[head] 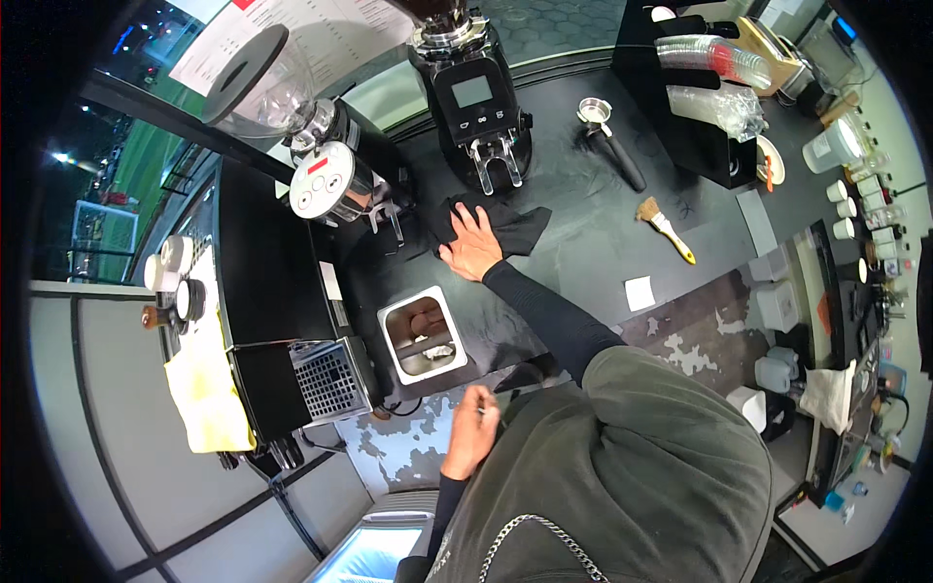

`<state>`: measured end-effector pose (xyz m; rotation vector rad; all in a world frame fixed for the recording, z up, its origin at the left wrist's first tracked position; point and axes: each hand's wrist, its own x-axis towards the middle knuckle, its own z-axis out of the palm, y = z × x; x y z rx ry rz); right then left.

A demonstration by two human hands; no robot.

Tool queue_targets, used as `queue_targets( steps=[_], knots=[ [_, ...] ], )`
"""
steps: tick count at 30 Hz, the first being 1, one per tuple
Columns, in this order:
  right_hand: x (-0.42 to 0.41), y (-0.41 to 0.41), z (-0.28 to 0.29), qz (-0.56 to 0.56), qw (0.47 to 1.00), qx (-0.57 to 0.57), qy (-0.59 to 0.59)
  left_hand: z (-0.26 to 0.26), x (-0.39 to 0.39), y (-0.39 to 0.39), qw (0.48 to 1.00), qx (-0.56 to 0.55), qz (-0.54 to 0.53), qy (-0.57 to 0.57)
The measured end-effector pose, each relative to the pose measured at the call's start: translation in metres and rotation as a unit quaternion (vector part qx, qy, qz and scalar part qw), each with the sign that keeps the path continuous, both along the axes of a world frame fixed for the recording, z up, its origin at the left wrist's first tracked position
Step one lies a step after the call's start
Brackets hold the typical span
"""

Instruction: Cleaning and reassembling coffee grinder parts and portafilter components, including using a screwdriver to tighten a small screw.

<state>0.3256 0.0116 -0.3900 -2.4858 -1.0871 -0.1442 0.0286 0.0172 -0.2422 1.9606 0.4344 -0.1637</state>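
Note:
My right hand [472, 242] lies with spread fingers on a black cloth [526, 227], pressing it onto the dark counter [568, 270]. Just beyond the cloth stands a black coffee grinder [474, 95] with a small display and a metal fork. A second grinder [328, 182] with a clear hopper is to the left. My left hand [472, 430] hangs by my body, past the counter's front edge, its fingers curled; a small shiny bit shows at them, and whether it holds something is unclear. A steel knock-box container [458, 357] with a dark bar is sunk in the counter.
To the right lie a portafilter [616, 142], a brush [667, 232] with a yellow-tipped handle and a white paper square [640, 294]. A black cup holder [700, 146] with plastic cups stands farther right. An espresso machine [270, 291] with a yellow cloth [211, 401] occupies the left.

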Motion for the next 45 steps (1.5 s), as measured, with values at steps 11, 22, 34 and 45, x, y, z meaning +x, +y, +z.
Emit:
queue_targets(
  steps=[11, 22, 34, 45],
  knots=[
    [0.092, -0.137, -0.022, -0.296, 0.951, -0.002, -0.092, -0.019, -0.02, 0.081, 0.997, -0.07, 0.006, -0.031],
    [0.005, -0.044, 0.004, -0.148, 0.986, -0.045, -0.06, -0.014, -0.041, 0.051, 0.993, -0.094, 0.07, 0.002],
    [-0.006, 0.019, 0.015, 0.196, 0.98, -0.013, -0.025, -0.008, -0.079, 0.033, 0.983, -0.088, 0.161, -0.027],
    [-0.036, 0.136, -0.02, 0.224, 0.973, 0.059, -0.011, -0.005, -0.096, 0.044, 0.967, -0.095, 0.232, -0.036]
  ],
)
